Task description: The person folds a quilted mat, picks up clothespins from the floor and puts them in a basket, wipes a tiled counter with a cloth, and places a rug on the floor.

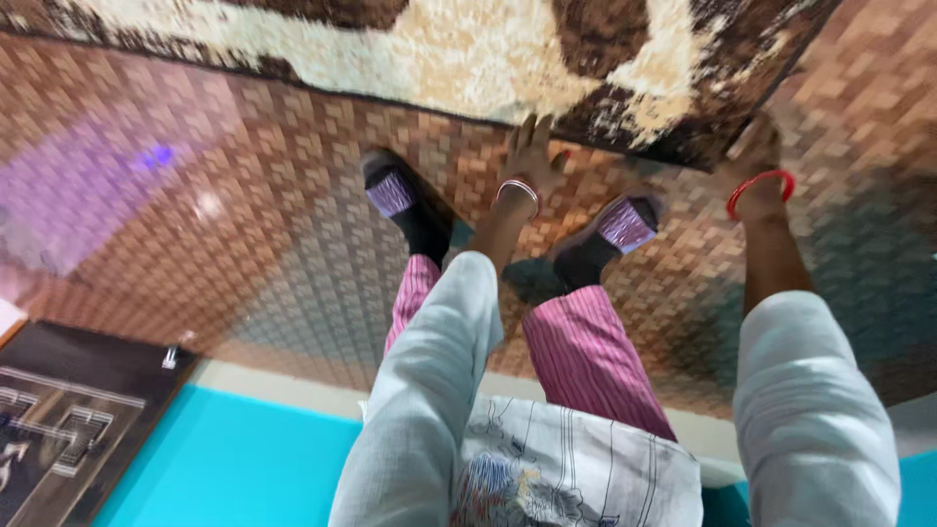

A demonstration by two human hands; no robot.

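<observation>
Down at the rug's (pixel 488 59) near edge on the tiled floor (pixel 244 195), both hands grip it, left hand (pixel 532 151) fingers spread on top, right hand (pixel 752 146) curled round the corner, seemingly to lift it.

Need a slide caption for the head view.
Both hands, left hand and right hand, grip the rug edge above a tiled floor.
</observation>
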